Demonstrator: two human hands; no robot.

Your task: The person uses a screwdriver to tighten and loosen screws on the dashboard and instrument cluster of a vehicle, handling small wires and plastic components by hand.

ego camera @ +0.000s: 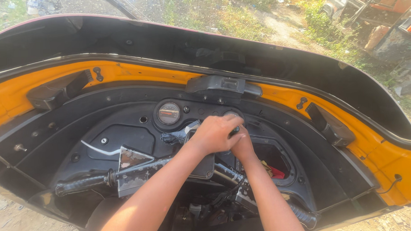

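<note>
Head view looks down into the open front of a small vehicle, at a black dashboard (124, 127) backed by an orange body panel (135, 74). Both hands meet at the middle of the dashboard, just below a second, mostly hidden dial (231, 113). The left hand (215, 134) lies on top, its fingers curled shut over something small and dark at the centre of the handlebar; what exactly it grips cannot be told, as the hand covers it. The right hand (243, 146) sits just under and behind the left, touching it, its fingers hidden, so whether it is closed on anything cannot be told. A round gauge (169, 113) with a pale face stands just left of the hands, near the dashboard's upper middle. A crumpled bluish rag (179, 135) lies against the left hand's wrist side. The handlebar (139, 170) runs across below, with a black left grip (82, 182) toward the dashboard's lower left and a right grip (304, 215) at its lower right. A red cloth (276, 173) shows in the opening just right of the right forearm.
</note>
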